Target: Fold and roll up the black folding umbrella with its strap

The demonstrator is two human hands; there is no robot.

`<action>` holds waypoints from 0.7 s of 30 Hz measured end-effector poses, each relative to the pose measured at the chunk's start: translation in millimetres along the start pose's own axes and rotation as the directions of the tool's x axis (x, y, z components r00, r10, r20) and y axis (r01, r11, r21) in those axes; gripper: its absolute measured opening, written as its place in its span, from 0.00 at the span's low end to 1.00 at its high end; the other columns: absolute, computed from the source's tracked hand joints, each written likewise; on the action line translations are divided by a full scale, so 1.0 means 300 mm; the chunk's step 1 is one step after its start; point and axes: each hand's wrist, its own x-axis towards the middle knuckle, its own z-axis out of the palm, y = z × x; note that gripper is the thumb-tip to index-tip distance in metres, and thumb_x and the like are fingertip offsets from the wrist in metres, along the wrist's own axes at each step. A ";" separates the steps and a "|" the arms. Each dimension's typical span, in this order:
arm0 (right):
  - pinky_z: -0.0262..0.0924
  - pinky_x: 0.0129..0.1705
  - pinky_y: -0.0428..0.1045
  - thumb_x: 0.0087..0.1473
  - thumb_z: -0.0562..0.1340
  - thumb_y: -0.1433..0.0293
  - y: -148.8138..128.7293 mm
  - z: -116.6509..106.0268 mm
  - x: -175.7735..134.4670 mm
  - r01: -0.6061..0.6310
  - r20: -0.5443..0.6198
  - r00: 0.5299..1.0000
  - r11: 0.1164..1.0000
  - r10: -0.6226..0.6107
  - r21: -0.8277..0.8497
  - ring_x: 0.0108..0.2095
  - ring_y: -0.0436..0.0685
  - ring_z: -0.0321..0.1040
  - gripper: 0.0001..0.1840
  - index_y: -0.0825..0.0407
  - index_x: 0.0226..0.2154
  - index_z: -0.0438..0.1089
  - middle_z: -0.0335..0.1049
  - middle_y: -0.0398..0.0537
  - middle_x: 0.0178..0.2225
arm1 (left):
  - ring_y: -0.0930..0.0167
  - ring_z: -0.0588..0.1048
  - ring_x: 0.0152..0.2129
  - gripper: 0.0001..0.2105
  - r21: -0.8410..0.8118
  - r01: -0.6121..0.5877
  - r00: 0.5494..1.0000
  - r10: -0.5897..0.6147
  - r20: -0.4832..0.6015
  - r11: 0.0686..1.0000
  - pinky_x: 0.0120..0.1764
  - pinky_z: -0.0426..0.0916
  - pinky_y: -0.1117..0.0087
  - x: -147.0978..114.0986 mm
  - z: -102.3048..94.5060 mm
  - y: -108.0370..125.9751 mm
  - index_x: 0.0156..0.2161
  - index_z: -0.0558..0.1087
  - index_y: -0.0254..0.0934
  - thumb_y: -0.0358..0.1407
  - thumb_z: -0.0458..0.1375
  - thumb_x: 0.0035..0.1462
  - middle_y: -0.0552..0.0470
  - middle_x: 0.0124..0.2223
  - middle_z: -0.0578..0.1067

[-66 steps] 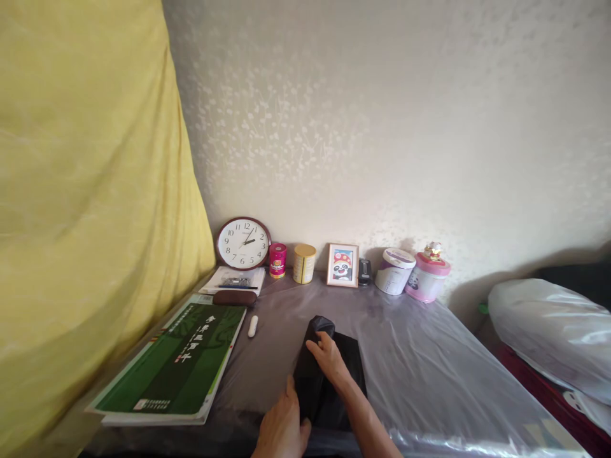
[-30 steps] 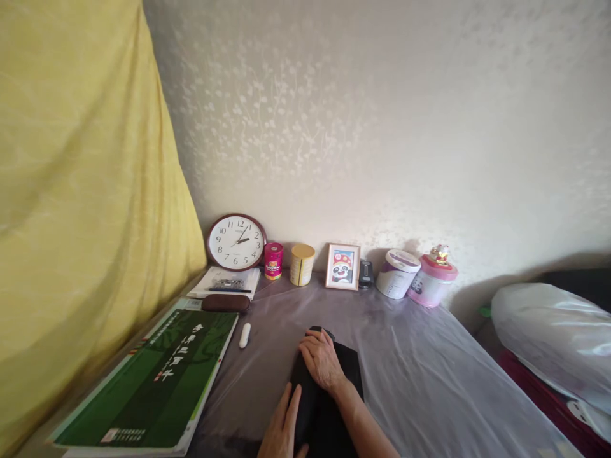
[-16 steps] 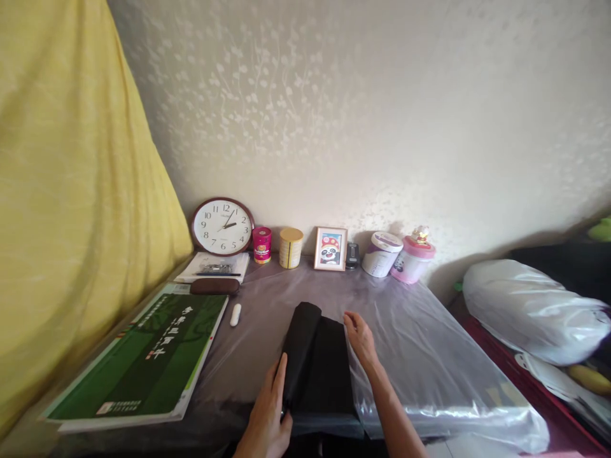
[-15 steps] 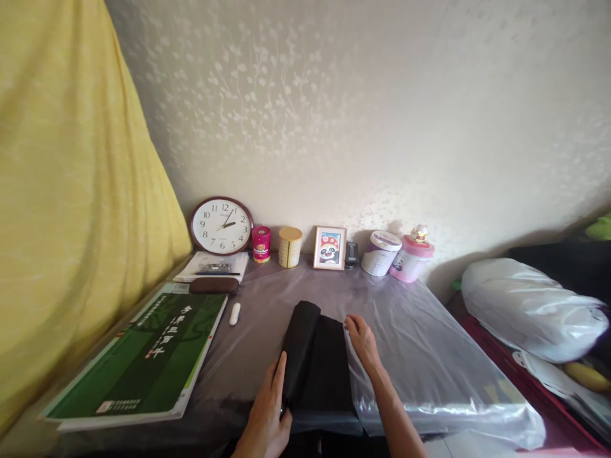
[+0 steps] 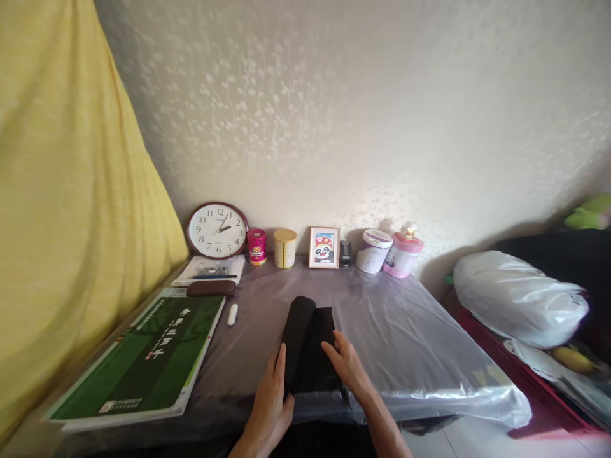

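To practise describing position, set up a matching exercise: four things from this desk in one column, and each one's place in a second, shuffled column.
Things:
1. clock
2. green book
3. black cloth
4. white bag

Places:
A. beside the desk, far right
B. under both hands, desk middle
C. leaning on the wall, back left
D. flat on the desk's left side

Pairs: 1-C, 2-D, 3-B, 4-A

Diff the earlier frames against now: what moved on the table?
The right hand left the black cloth's right edge and came back onto the black cloth, nearer the body. The left hand stays pressed on the rolled left side. The green book, clock and tins by the wall stayed put.
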 end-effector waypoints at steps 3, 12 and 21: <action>0.59 0.30 0.47 0.48 0.57 0.62 -0.063 0.052 0.019 0.053 0.037 0.998 0.998 -0.055 0.037 0.28 0.54 0.66 0.16 0.52 0.38 0.69 0.69 0.43 0.25 | 0.66 0.57 0.57 0.40 0.036 0.020 1.000 -0.020 0.001 0.999 0.57 0.54 0.65 0.002 0.006 -0.006 0.62 0.38 0.31 0.24 0.46 0.42 0.41 0.61 0.53; 0.55 0.27 0.45 0.49 0.57 0.68 -0.146 0.237 0.071 0.099 0.079 0.993 0.992 -0.093 -0.076 0.25 0.51 0.63 0.10 0.54 0.36 0.68 0.66 0.41 0.22 | 0.64 0.56 0.58 0.37 0.102 -0.026 0.996 0.035 -0.086 0.994 0.58 0.53 0.61 0.007 0.041 -0.053 0.60 0.46 0.29 0.25 0.48 0.41 0.40 0.60 0.57; 0.57 0.34 0.46 0.51 0.57 0.69 -0.174 0.268 0.065 0.100 0.165 0.985 0.938 -0.047 -0.333 0.34 0.57 0.71 0.16 0.56 0.44 0.64 0.73 0.49 0.30 | 0.60 0.58 0.57 0.25 0.309 -0.027 0.994 0.058 -0.091 0.951 0.56 0.56 0.56 -0.001 0.032 -0.062 0.52 0.57 0.30 0.29 0.47 0.44 0.38 0.56 0.61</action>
